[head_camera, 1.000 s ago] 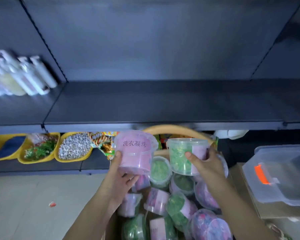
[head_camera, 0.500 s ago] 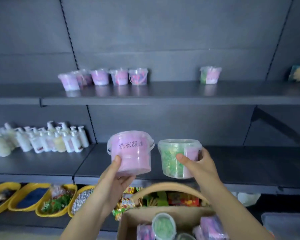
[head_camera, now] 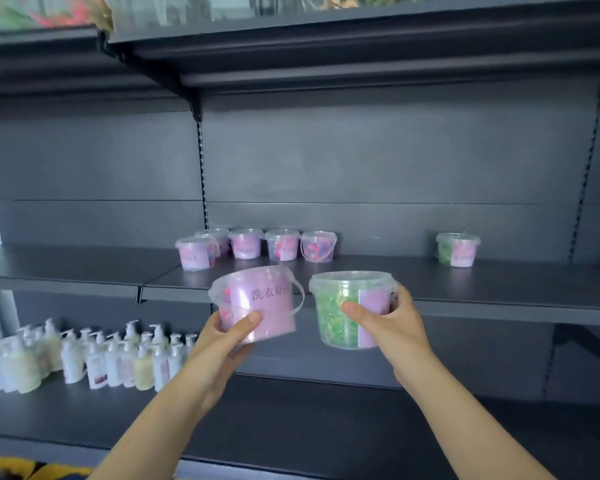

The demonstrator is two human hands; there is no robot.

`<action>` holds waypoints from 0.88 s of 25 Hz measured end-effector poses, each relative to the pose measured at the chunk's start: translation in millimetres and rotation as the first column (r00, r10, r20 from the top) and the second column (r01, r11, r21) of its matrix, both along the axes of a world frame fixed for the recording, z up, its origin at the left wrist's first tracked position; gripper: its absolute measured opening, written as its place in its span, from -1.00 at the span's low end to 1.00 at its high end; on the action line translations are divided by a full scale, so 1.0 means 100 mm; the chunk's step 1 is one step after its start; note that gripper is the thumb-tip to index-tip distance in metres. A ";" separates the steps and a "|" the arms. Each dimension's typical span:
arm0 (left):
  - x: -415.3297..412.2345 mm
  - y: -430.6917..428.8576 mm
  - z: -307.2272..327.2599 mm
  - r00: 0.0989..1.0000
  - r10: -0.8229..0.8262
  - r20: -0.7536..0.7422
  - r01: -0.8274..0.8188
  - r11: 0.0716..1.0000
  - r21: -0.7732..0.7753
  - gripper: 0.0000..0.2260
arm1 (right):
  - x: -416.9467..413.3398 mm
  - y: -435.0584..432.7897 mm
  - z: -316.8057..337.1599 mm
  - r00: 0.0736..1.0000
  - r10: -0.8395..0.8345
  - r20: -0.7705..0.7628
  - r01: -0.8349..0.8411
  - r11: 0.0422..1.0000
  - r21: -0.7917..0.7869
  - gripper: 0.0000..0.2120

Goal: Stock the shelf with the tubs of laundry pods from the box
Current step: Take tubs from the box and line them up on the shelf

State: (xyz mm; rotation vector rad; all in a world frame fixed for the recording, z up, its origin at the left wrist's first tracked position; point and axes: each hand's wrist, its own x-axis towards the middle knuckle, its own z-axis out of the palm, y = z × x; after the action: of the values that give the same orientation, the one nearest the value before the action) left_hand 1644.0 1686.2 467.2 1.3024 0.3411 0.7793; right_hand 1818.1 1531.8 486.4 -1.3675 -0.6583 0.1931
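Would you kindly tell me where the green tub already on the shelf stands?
In the head view, the green tub stands alone at the right of the middle shelf, well apart from the pink tubs at left.

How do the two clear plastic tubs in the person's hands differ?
Contents: the pink-filled clear plastic tub in the left hand versus the green-filled clear plastic tub in the right hand. Label: the pink tub's faces the camera; the green tub's is turned rightward. Pose: pink tub tilts, green tub stands nearly upright. Both lidded, similar shape.

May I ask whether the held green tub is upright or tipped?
Upright: the green tub in the right hand has its lid level on top.
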 end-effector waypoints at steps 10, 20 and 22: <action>0.75 2.17 0.31 0.981 0.146 -0.129 -0.114 0.967 0.229 -0.61 | 0.28 1.91 0.22 0.993 -0.119 -0.002 0.119 0.991 0.054 -0.37; 1.65 3.29 0.13 0.910 0.346 -0.230 -0.236 0.886 0.399 -0.29 | 0.56 2.76 0.10 0.984 -0.171 0.038 0.172 0.985 -0.012 -0.29; 1.77 3.41 0.01 0.893 0.357 -0.275 -0.210 0.870 0.447 -0.22 | 0.58 2.80 0.05 0.983 -0.178 0.045 0.180 0.983 -0.034 -0.27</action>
State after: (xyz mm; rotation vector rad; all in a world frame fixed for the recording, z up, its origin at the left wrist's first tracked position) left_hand 1820.9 2027.2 468.6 1.8220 0.7023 0.8995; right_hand 1876.4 1812.2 491.7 -1.4621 -0.5650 0.0332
